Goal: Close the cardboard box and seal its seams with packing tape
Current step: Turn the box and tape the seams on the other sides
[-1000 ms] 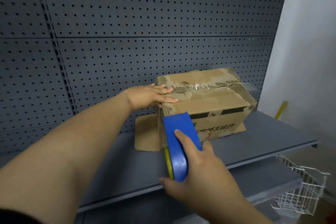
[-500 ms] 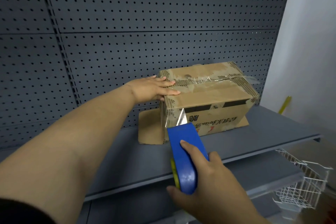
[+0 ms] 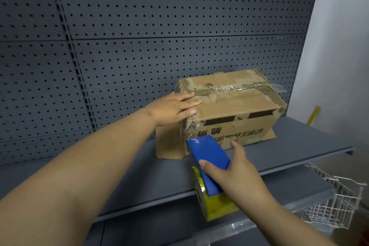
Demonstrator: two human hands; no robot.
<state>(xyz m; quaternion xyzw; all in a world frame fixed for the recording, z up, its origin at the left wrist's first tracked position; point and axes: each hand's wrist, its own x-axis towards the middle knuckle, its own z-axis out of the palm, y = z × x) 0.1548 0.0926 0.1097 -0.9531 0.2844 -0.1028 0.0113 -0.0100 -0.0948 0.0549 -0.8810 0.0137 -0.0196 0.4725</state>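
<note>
The cardboard box (image 3: 235, 110) is being steadied by the flat, ungripping left hand (image 3: 175, 106) while the tape dispenser (image 3: 209, 171), clenched in the right hand (image 3: 235, 177), is best being pulled taut near its lower left corner.

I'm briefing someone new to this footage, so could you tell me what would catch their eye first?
The blue tape dispenser gripped in the right hand, near the lower front corner of the worn cardboard box. Next, the left hand pressed flat on the box's top left edge, on a grey shelf.
</note>
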